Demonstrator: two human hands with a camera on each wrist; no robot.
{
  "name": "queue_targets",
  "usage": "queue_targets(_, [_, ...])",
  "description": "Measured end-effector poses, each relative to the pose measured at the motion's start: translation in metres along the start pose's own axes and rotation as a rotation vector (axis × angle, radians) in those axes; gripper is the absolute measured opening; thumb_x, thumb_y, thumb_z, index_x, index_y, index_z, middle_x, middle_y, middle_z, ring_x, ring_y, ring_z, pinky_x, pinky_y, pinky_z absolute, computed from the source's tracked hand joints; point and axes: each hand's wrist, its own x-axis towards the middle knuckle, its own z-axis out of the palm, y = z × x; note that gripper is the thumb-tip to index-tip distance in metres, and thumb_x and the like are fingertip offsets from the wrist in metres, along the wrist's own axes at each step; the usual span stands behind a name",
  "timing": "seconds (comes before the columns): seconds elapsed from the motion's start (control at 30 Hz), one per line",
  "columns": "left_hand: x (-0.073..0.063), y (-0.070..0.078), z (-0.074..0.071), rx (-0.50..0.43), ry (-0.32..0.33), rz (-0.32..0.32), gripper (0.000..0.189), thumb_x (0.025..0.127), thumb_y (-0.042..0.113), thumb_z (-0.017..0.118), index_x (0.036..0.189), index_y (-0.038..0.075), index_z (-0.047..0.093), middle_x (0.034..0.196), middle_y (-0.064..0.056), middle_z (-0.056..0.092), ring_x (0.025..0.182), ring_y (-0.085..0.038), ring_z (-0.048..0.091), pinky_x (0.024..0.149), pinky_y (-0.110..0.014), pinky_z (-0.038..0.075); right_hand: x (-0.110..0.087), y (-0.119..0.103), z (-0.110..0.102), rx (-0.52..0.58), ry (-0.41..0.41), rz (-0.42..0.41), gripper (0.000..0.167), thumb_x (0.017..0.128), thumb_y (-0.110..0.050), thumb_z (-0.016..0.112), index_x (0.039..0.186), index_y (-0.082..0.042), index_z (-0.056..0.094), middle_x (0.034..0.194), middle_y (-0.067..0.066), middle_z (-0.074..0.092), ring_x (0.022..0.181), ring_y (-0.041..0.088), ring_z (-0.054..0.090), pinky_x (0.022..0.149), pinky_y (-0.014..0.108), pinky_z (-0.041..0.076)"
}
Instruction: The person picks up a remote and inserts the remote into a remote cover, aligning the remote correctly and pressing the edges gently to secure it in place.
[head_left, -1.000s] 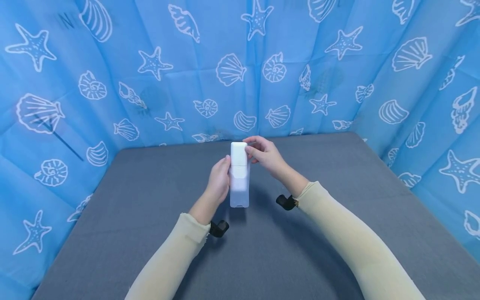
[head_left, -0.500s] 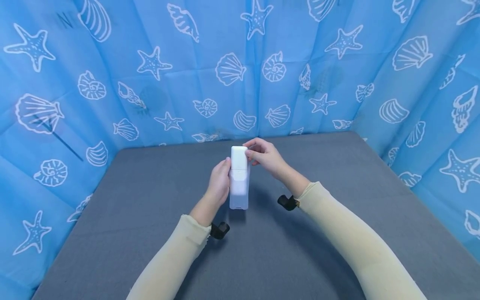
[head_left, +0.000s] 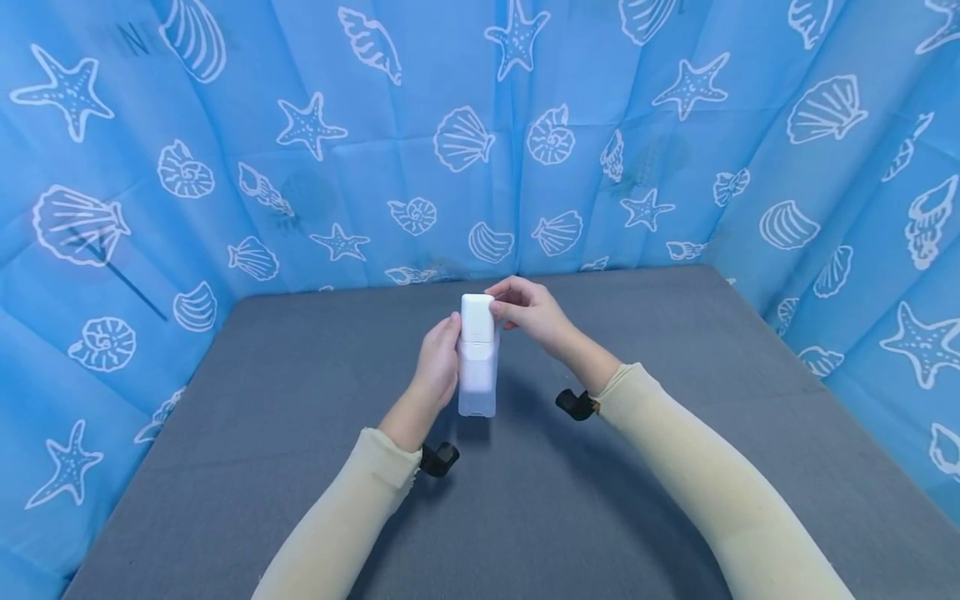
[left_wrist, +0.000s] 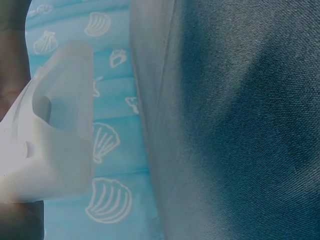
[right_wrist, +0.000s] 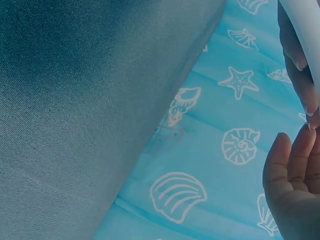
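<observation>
In the head view a tall, narrow plastic container (head_left: 477, 362) with a white top and translucent lower body is held up over the middle of the table. My left hand (head_left: 437, 358) grips its left side, thumb toward the front. At the upper right edge of the white top (head_left: 477, 317), my right hand (head_left: 534, 315) pinches with thumb and bent fingers. The left wrist view shows the translucent container (left_wrist: 60, 150) from its end, with a curved cut-out. In the right wrist view, my right hand (right_wrist: 297, 185) sits below the left hand's fingertips (right_wrist: 302, 92), which wrap the container.
A grey cloth-covered table (head_left: 300, 467) spreads beneath both arms. Blue curtains (head_left: 420, 83) printed with white shells and starfish hang along the back and both sides. A black wrist mount (head_left: 439, 459) sticks out from the left cuff, another black mount (head_left: 576, 405) from the right.
The white top of the container has dropped slightly in the head view, the right hand shifting down a little with it. Over the last half second almost nothing has moved.
</observation>
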Motion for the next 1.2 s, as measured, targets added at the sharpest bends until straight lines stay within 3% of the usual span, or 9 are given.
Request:
queue_targets(0.27, [0.0016,0.0017,-0.0006,-0.016,-0.017,0.002,0.045,0.108,0.031,0.030,0.130,-0.004,0.049,0.117,-0.015,0.053,0.113,-0.027,0.049,0.099,-0.043,0.037,-0.0018,-0.0017,-0.0007,-0.009,-0.006,-0.016,0.027,0.099,-0.013,0.056,0.121,0.004,0.056,0.112,0.019,0.062,0.092,0.022,0.057,0.080,0.045,0.050])
queue_targets(0.6, [0.0028,0.0046,0.0003,0.013,-0.011,0.005,0.046,0.108,0.033,0.031,0.132,-0.003,0.049,0.118,-0.016,0.054,0.110,-0.027,0.050,0.096,-0.044,0.038,-0.0023,-0.0041,0.0009,0.010,0.012,-0.010,0.026,0.100,-0.013,0.055,0.119,0.004,0.055,0.113,0.022,0.062,0.093,0.025,0.058,0.083,0.053,0.048])
queue_targets(0.83, [0.0025,0.0041,0.0013,0.008,0.002,-0.002,0.046,0.108,0.032,0.030,0.132,-0.003,0.049,0.119,-0.016,0.053,0.112,-0.027,0.050,0.098,-0.045,0.038,-0.0024,-0.0061,0.0017,-0.009,0.015,-0.005,0.024,0.099,-0.012,0.056,0.117,0.004,0.057,0.110,0.020,0.062,0.092,0.023,0.058,0.077,0.038,0.050])
queue_targets(1.03, [0.0027,0.0029,0.0009,0.012,0.009,-0.015,0.045,0.108,0.032,0.031,0.130,-0.002,0.050,0.117,-0.014,0.053,0.111,-0.027,0.050,0.096,-0.044,0.038,-0.0025,-0.0037,0.0021,0.007,0.009,0.003,0.023,0.099,-0.010,0.056,0.116,0.005,0.057,0.110,0.020,0.062,0.092,0.023,0.057,0.083,0.053,0.048])
queue_targets(1.2, [0.0024,0.0025,0.0002,0.007,0.009,-0.014,0.046,0.108,0.033,0.031,0.129,-0.002,0.050,0.117,-0.014,0.053,0.111,-0.027,0.049,0.096,-0.044,0.037,-0.0026,-0.0022,0.0028,0.007,0.007,-0.004,0.022,0.099,-0.009,0.055,0.115,0.006,0.057,0.111,0.020,0.062,0.092,0.023,0.057,0.083,0.051,0.049])
